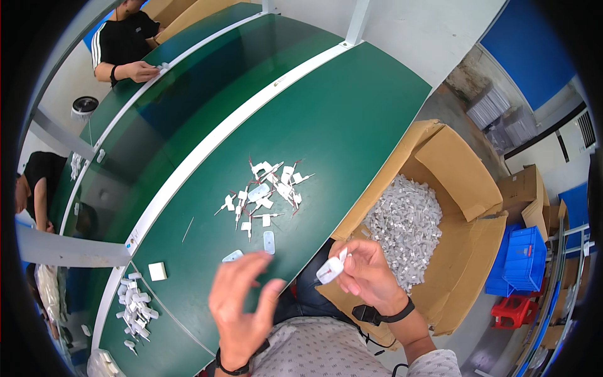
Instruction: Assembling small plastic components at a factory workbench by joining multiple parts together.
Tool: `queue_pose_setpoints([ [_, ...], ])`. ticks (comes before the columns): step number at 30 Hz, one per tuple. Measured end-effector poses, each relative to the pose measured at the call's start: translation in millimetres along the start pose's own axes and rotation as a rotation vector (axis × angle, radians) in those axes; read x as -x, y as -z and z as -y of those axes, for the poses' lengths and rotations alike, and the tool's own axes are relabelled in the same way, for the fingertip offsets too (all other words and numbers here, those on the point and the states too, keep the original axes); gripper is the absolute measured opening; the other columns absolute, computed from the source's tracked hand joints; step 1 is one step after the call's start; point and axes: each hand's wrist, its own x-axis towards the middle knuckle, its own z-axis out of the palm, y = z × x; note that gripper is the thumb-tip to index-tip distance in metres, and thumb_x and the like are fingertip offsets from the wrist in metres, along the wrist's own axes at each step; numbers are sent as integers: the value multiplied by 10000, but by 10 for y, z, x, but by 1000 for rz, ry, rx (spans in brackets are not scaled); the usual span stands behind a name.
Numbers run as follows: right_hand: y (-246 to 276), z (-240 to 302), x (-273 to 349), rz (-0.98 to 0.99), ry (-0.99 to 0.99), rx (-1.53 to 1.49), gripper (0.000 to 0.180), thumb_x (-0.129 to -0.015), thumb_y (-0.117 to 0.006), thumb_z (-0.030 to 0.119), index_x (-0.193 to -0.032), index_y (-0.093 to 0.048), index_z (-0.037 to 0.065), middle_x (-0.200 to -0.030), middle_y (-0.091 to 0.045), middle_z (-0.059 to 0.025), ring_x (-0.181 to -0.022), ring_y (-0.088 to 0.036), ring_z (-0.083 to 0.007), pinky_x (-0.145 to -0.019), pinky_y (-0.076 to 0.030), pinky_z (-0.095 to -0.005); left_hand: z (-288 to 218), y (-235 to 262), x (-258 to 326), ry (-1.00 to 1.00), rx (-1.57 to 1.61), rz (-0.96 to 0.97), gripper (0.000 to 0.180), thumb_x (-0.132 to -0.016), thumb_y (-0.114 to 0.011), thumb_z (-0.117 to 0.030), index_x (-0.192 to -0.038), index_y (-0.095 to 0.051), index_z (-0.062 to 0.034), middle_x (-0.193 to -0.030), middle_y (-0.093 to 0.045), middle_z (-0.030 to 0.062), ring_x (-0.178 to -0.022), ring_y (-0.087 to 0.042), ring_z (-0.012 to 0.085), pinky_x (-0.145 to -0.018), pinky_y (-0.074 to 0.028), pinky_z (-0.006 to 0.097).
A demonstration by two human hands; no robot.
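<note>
My right hand (370,276) pinches a small white plastic casing (330,270), rounded and hollow, over the table's near edge. A small white tab sticks up between the fingers; whether it belongs to the casing I cannot tell. My left hand (242,308) is raised with thumb and fingers spread, slightly blurred, and holds nothing. Just beyond its fingertips lie a pale oval shell (232,256) and a pale rectangular shell (269,242). Farther off spreads a loose pile of white connector-like parts (266,220) with thin dark-red wires, and another pale shell (258,192) rests among them.
On the green table (339,113) lie a thin metal rod (188,229), a white square block (157,271) and a heap of white pieces (135,305). A cardboard box (461,276) of small grey-white parts (405,226) stands right. Two people work across the white rail (232,119).
</note>
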Motion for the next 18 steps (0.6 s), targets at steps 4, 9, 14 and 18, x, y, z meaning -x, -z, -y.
queue_pose_setpoints([
  [4,-52,-82,42,53,1,20,131,-963,-683,82,-1049,-689,-17,-1020,-675,-168,-503,-541,-107,-468,-437,-251,-175,-125,-3,-140,181,33,283,-698,-841,33,-951,-715,14,-942,-729,135,-682,-665,198,-567,-514,279],
  [9,-71,-103,84,32,-39,-28,122,-953,-689,47,-1038,-683,-40,-987,-702,-176,-518,-550,-118,-476,-438,-257,-188,-169,45,-260,163,-47,256,-628,-795,79,-862,-744,-10,-857,-700,86,-591,-629,196,-501,-489,276],
  [14,-66,-116,88,85,-58,42,150,-976,-682,136,-1043,-705,4,-926,-652,-164,-485,-503,-78,-462,-420,-227,-203,-166,47,-277,147,-60,305,-584,-724,124,-855,-747,-14,-836,-700,83,-599,-638,194,-502,-493,274],
  [18,-69,-115,65,86,-76,42,186,-960,-708,159,-1014,-696,-19,-919,-651,-154,-487,-496,-76,-462,-419,-231,-170,-173,18,-290,157,-60,313,-610,-729,120,-896,-753,-7,-846,-701,86,-620,-651,199,-515,-512,284],
])
